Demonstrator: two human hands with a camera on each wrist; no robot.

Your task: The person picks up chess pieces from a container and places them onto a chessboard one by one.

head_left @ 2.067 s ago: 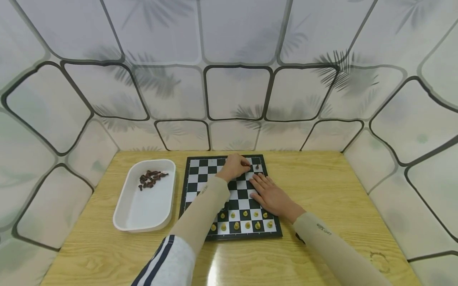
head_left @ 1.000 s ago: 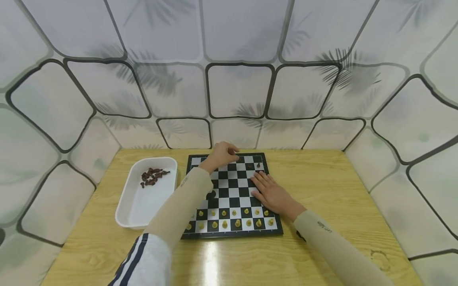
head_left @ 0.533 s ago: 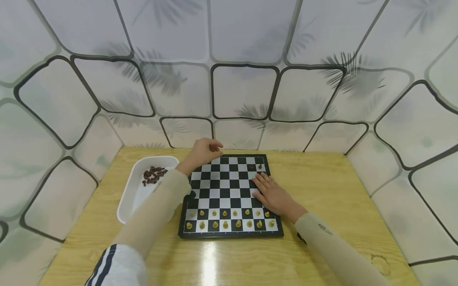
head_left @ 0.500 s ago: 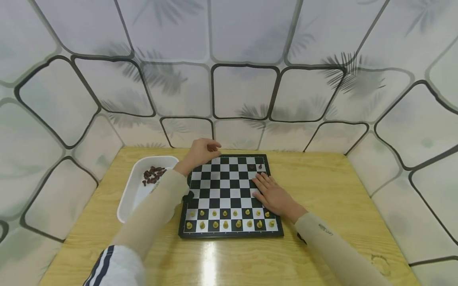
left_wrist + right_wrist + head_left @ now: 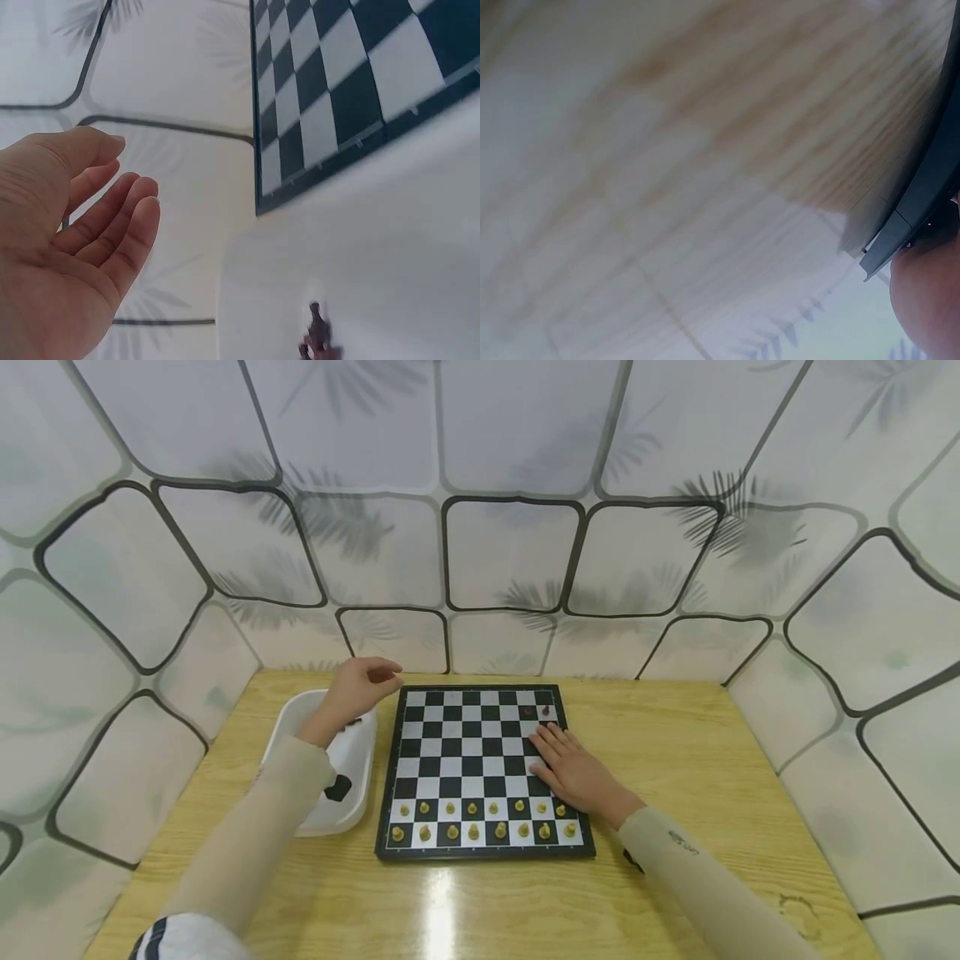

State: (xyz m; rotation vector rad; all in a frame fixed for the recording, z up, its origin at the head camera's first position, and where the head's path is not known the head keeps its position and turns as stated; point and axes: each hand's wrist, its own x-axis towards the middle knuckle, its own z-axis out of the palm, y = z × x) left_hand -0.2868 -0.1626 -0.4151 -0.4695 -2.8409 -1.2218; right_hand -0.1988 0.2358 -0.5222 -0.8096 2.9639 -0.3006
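My left hand (image 5: 354,692) hovers over the far end of the white tray (image 5: 358,810), fingers loosely curled; the left wrist view shows nothing in its grasp. Dark brown chess pieces (image 5: 318,330) lie in the tray, mostly hidden by the hand and sleeve in the head view. On the chessboard (image 5: 461,747), yellow chess pieces (image 5: 500,831) fill the two near rows. A brown chess piece (image 5: 546,711) stands near the far right corner, with another dark piece (image 5: 527,711) beside it. My right hand (image 5: 577,775) rests with straight fingers on the board's right edge.
The tray sits left of the board on a wooden table (image 5: 660,735). A patterned wall covering (image 5: 502,556) rises behind the table and along both sides. A black item (image 5: 339,788) is at the left wrist, over the tray.
My left hand has moved left from the board's far right squares, across its far edge, to above the tray. The right hand has stayed in place on the board.
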